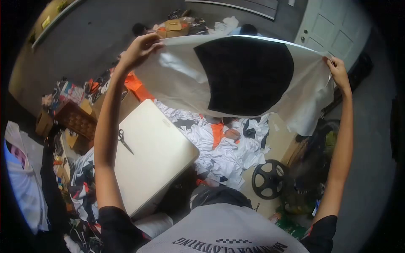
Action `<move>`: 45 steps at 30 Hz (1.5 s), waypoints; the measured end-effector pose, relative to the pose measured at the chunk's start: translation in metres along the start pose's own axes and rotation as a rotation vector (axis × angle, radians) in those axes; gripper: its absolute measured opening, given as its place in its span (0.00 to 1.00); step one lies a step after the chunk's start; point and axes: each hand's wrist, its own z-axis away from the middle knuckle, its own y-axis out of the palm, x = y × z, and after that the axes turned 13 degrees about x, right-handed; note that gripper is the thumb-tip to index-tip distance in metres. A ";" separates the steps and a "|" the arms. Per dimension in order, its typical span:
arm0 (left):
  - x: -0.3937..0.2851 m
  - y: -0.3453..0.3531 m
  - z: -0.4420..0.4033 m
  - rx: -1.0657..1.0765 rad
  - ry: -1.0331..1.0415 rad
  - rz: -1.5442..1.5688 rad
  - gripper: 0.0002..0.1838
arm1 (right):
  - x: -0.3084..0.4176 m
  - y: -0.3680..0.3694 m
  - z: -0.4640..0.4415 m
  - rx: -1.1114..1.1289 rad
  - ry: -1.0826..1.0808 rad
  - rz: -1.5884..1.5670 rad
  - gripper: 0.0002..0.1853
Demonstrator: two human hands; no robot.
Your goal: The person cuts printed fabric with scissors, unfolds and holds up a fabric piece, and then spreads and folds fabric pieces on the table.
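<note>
A wide white sheet of fabric with a large black panel in its middle hangs stretched out in front of me. My left hand, closed, grips its upper left corner. At the upper right corner, the fingers of my right hand are pinched on the fabric. The top edge runs nearly straight between both hands, and the lower part droops in loose folds. Dark-handled scissors lie on the white table, below and apart from my left hand.
White, black and orange fabric scraps cover the floor beyond the table. A black steering-wheel-like ring lies at the right. Boxes and a brown crate crowd the left side. A white door stands at the back right.
</note>
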 end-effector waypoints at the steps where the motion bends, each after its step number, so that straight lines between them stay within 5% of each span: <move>1: 0.010 -0.003 0.000 0.000 -0.023 0.001 0.06 | -0.005 0.010 -0.014 0.020 -0.023 -0.057 0.12; 13: 0.097 -0.013 0.011 -0.068 -0.153 0.001 0.07 | -0.058 0.095 -0.150 0.230 -0.065 -0.117 0.12; 25: 0.068 -0.019 -0.013 -0.223 -0.416 -0.212 0.05 | -0.151 0.238 -0.345 0.442 -0.388 -0.473 0.10; 32: 0.015 0.049 0.017 -0.146 -0.695 -0.175 0.03 | -0.142 0.387 -0.416 0.422 -0.729 -0.454 0.08; 35: 0.025 0.086 0.061 -0.181 -0.809 -0.293 0.05 | -0.116 0.452 -0.441 0.587 -0.652 -0.456 0.09; 39: 0.022 0.131 0.091 -0.285 -0.914 -0.164 0.07 | -0.079 0.552 -0.497 0.513 -0.565 -0.416 0.10; 42: 0.030 0.162 0.108 -0.393 -0.966 -0.078 0.07 | 0.050 0.527 -0.478 0.465 -0.466 -0.163 0.11; 45: 0.033 0.181 0.110 -0.505 -1.089 0.088 0.08 | 0.118 0.584 -0.506 0.537 -0.516 -0.332 0.12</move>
